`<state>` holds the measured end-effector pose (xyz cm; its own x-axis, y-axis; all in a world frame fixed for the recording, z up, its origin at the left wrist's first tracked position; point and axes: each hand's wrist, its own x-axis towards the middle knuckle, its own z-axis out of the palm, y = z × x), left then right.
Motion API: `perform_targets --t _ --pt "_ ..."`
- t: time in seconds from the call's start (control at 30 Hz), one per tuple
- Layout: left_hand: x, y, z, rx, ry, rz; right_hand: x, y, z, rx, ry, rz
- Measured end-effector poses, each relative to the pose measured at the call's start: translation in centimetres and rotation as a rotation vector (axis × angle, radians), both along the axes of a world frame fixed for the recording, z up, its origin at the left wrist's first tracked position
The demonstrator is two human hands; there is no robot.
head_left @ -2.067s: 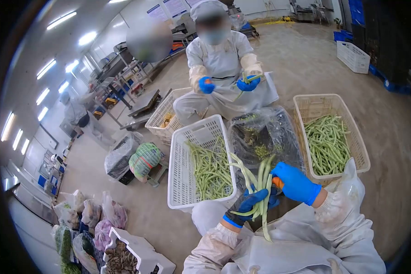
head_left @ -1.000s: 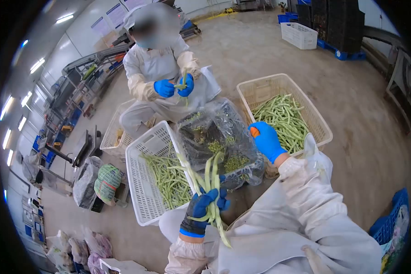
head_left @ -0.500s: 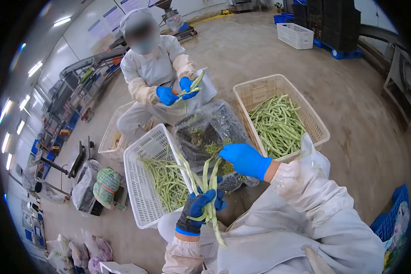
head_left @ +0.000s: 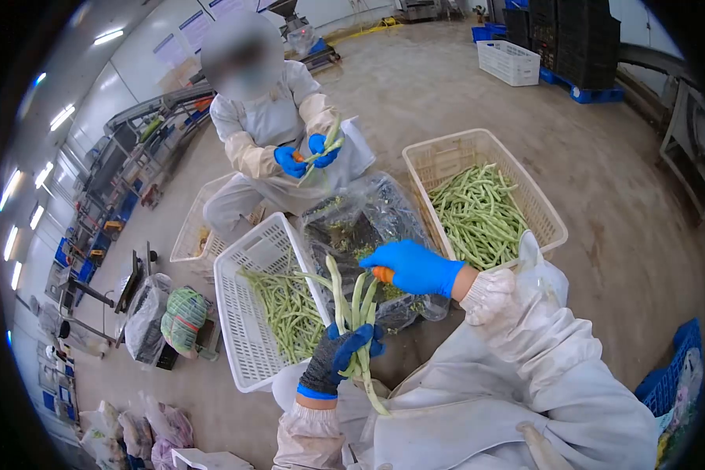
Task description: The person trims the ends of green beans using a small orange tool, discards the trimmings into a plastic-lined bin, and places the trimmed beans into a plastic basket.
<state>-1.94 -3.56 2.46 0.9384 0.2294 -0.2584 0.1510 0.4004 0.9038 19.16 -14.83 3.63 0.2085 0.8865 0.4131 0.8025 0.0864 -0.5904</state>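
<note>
Your left hand (head_left: 345, 352) stayed clamped on the bean bundle (head_left: 358, 301) | your right hand (head_left: 411, 269) returned from the beige basket (head_left: 446, 153) to the bundle's tips | right grip: couldn't tell.

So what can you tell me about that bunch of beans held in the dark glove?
The bunch is a handful of long, thin, pale green beans, some slightly curved. The left hand, in a dark glove with blue fingers, grips it around the middle, so the beans stand roughly upright and fan out above, their lower ends hanging below the fist. The right hand, in a blue glove, meets the top ends, with an orange piece at its fingertips.
</note>
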Motion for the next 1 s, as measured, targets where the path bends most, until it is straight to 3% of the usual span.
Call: perform_targets --t 0.1,0.23,0.33,0.4,0.43,0.5,0.53,0.6,0.63,0.67,0.73,0.77,0.83,1.0 --pt "-0.2 0.0 0.0 -0.009 0.058 0.020 0.0 0.1 0.6 -0.141 -0.019 -0.005" --pt "-0.3 0.1 -0.3 0.002 0.073 0.003 -0.9 0.3 0.5 -0.086 -0.074 -0.075" --pt "0.1 -0.1 -0.5 0.023 0.056 0.016 -1.5 0.5 -0.3 -0.112 -0.273 -0.148" --pt "0.8 0.5 -1.3 0.026 0.041 0.011 -1.6 1.0 -2.2 0.001 0.104 -0.362" --pt "0.9 -0.1 -0.1 0.048 0.058 0.022 -0.1 1.1 -3.6 -0.001 0.101 -0.360" --pt "0.4 -0.4 0.8 0.098 0.084 0.036 4.3 0.9 -6.0 0.190 0.491 -0.564" --pt "0.1 -0.3 0.9 0.147 0.116 0.047 4.9 0.7 -5.6 0.191 0.495 -0.561" --pt "0.0 0.7 0.3 0.221 0.118 0.021 5.0 -0.4 -4.0 0.139 0.221 -0.486" --pt "0.1 1.2 0.0 0.296 0.116 -0.011 3.9 -0.4 -3.0 0.320 0.035 -0.382" --pt "0.3 1.6 -0.1 0.293 0.111 -0.014 2.4 -0.8 -1.0 0.318 0.030 -0.384" --pt "0.4 2.1 -0.6 0.355 0.113 -0.035 -0.3 -1.7 2.9 0.221 0.143 -0.072" --pt "0.5 2.2 -0.7 0.378 0.119 -0.015 -0.5 -1.6 3.1 0.217 0.145 -0.074" --pt "0.6 2.2 -0.3 0.410 0.145 -0.039 -0.8 -1.3 3.4 0.119 -0.182 -0.027" --pt "0.6 2.4 0.0 0.489 0.198 -0.069 -0.1 -0.7 2.0 0.094 -0.299 -0.068"
